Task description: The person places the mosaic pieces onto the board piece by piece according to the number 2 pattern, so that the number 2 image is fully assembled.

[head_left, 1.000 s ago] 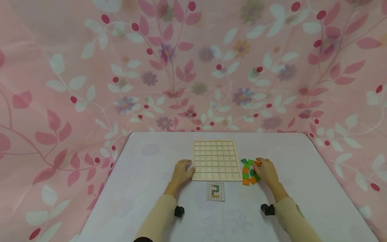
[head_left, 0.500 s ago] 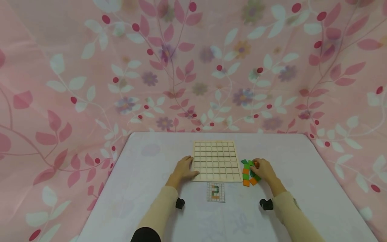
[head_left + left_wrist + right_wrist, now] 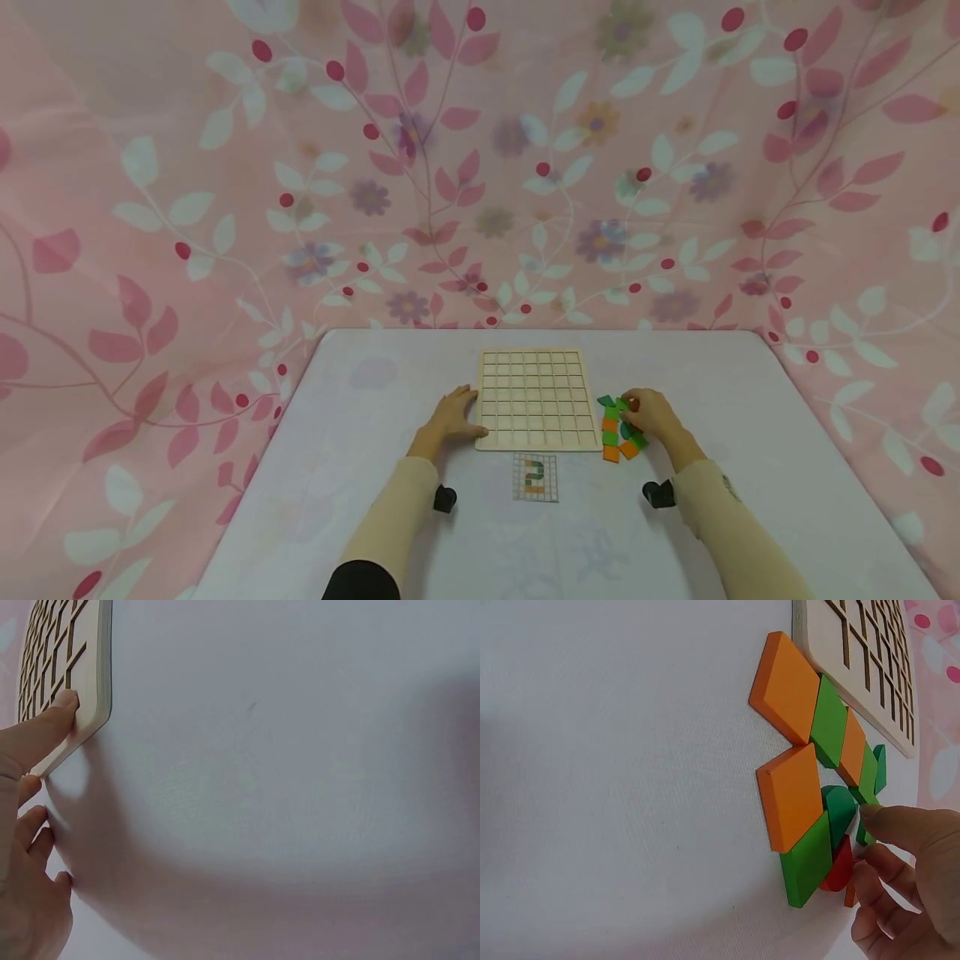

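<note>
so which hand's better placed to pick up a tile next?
Right, probably: the right hand is at the tiles. The left hand is across the board from them, thumb on its edge.

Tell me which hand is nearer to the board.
Left. The left hand touches the board, thumb on it near a corner; the right hand is off its right side, among the tiles.

"Where is your right hand (image 3: 936, 879)?"

"I have it just beside the red piece (image 3: 840, 868). Near that piece lie a dark green piece (image 3: 838, 811) and a green tile (image 3: 808, 864); the grid board (image 3: 826, 656) sits well apart from it."
</note>
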A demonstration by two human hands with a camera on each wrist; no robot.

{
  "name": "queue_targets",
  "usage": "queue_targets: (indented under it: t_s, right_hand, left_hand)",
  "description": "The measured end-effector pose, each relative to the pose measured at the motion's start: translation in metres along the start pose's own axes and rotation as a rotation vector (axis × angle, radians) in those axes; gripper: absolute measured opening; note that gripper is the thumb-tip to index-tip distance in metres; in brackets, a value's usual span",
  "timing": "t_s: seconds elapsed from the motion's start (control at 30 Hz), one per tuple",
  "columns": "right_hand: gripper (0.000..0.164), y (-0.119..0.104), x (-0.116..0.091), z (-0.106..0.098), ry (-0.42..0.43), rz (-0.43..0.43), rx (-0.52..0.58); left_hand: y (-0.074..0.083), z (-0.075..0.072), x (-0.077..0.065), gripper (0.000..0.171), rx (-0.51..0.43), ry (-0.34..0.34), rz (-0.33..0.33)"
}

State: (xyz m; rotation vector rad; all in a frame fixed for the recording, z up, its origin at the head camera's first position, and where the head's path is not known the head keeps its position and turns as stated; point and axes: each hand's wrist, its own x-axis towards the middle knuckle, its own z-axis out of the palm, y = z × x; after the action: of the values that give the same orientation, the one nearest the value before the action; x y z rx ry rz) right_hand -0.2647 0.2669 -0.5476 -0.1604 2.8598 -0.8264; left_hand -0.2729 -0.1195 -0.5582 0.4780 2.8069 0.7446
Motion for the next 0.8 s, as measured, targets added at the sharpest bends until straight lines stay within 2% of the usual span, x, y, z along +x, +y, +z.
queue_targets:
  t_s: [0.17,0.33,0.37,0.5,0.57,0.6,0.8]
  right_hand:
    - [0.033,-0.004,0.001,-0.001,-0.035,0.010,0.020]
    - [0.044,-0.005,0.008,-0.001,-0.065,-0.028,0.034]
    - [0.048,0.001,0.012,0.002,-0.034,-0.076,0.023]
    - [0.048,-0.001,0.016,0.009,0.048,-0.131,-0.021]
    - [0.042,-0.005,0.018,0.014,0.078,-0.127,-0.032]
    - [0.039,-0.011,0.017,0.014,0.070,-0.094,-0.042]
    - [0.029,-0.018,0.022,0.021,0.072,-0.052,-0.123]
  left_hand:
    - [0.002,-0.001,0.001,0.079,-0.023,-0.008,-0.009]
    - [0.002,-0.002,0.003,0.079,-0.013,-0.013,-0.022]
    - [0.002,-0.002,0.003,0.079,-0.009,-0.014,-0.023]
    - [0.001,-0.002,0.003,0.080,0.001,-0.017,-0.021]
    - [0.000,-0.002,0.003,0.080,0.007,-0.019,-0.016]
    - [0.000,-0.001,0.003,0.080,0.007,-0.019,-0.014]
    - [-0.001,-0.001,0.000,0.081,-0.017,-0.026,-0.010]
